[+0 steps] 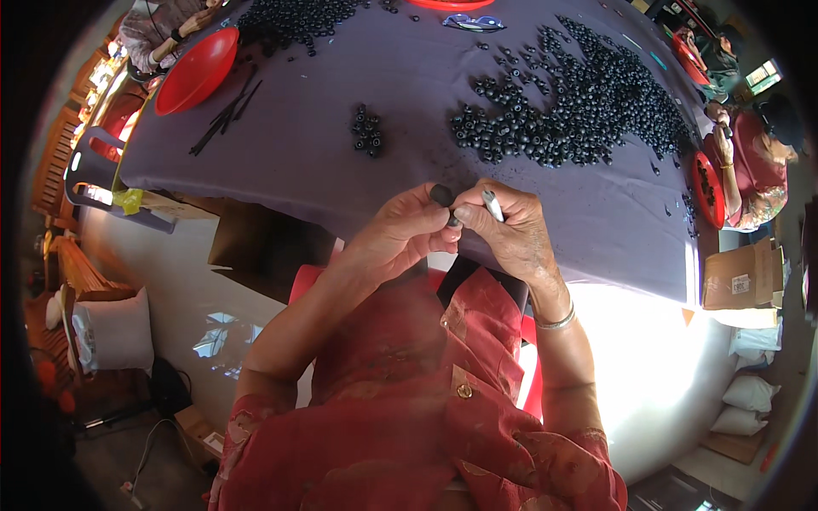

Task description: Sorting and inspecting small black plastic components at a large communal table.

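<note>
Left hand (400,225) pinches dark piece (441,195); right hand (517,234), white tool (492,205).

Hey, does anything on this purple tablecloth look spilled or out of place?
Possibly the glasses: eyewear lying between a red bowl and the loose black beads looks misplaced. Faint dark specks by the beads' near edge could be spilled dust.

Surface (311,140): open lane between small bead cluster (367,134) and big bead heap (588,111)
Left way: dark sticks (226,117), red bowl (200,72) obstruct
Far side: glasses (474,24)
</note>
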`<action>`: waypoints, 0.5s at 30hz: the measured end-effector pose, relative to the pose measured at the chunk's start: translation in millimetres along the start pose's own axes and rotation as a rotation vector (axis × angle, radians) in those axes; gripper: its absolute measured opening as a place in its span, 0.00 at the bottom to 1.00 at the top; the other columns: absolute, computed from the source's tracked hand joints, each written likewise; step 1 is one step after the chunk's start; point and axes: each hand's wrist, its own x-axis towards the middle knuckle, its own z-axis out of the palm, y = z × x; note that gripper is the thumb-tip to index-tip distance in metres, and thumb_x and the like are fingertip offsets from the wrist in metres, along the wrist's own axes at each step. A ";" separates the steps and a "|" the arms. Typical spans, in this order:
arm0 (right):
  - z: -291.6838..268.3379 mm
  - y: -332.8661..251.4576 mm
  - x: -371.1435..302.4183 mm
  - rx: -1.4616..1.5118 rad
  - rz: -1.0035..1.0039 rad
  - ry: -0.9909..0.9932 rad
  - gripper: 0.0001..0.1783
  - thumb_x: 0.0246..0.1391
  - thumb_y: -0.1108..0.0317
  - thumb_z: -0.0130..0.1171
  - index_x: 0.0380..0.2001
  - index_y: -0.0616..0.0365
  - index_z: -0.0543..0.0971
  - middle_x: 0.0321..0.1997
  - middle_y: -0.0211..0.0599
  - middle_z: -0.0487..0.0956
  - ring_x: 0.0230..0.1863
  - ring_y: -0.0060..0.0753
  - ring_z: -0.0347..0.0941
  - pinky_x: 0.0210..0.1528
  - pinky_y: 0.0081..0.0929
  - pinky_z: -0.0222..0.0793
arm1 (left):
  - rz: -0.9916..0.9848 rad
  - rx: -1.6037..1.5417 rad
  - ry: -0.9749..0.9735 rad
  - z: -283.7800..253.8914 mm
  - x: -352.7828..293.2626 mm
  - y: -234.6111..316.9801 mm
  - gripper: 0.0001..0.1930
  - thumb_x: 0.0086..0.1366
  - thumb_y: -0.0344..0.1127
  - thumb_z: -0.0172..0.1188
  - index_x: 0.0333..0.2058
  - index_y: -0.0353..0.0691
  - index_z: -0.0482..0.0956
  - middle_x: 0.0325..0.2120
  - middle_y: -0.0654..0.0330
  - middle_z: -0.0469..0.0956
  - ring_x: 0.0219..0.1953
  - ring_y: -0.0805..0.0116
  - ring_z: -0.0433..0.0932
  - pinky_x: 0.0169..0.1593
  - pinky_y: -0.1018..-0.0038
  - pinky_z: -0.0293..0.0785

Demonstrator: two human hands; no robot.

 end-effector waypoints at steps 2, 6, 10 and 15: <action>-0.2 3.2 1.1 -0.073 -0.016 0.029 0.03 0.52 0.75 0.60 0.29 0.63 0.80 0.25 0.28 0.75 0.29 0.17 0.68 0.34 0.18 0.64 | 0.011 -0.073 -0.044 0.4 1.1 -0.6 0.05 0.65 0.30 0.53 0.39 0.40 0.69 0.34 0.61 0.75 0.34 0.73 0.76 0.40 0.72 0.76; 3.5 -9.0 -1.6 -0.068 0.014 -0.011 0.02 0.52 0.76 0.60 0.29 0.63 0.79 0.26 0.28 0.74 0.29 0.17 0.69 0.33 0.18 0.65 | 0.011 -0.088 -0.053 3.1 0.5 -0.1 0.04 0.66 0.30 0.52 0.38 0.40 0.69 0.35 0.61 0.74 0.34 0.73 0.75 0.41 0.73 0.75; 7.2 -8.4 -3.6 -0.131 0.015 0.003 0.01 0.51 0.78 0.60 0.28 0.65 0.78 0.26 0.28 0.74 0.29 0.18 0.71 0.33 0.18 0.66 | -0.006 0.019 0.028 7.5 -1.5 3.2 0.07 0.64 0.34 0.56 0.39 0.40 0.71 0.31 0.64 0.73 0.32 0.75 0.73 0.39 0.74 0.75; 2.7 -3.9 -2.6 0.064 0.063 -0.034 0.02 0.52 0.78 0.59 0.29 0.66 0.78 0.26 0.29 0.74 0.29 0.19 0.72 0.33 0.18 0.68 | 0.000 0.005 -0.017 3.6 -1.0 1.8 0.08 0.64 0.34 0.56 0.40 0.40 0.71 0.30 0.64 0.73 0.32 0.75 0.73 0.38 0.74 0.74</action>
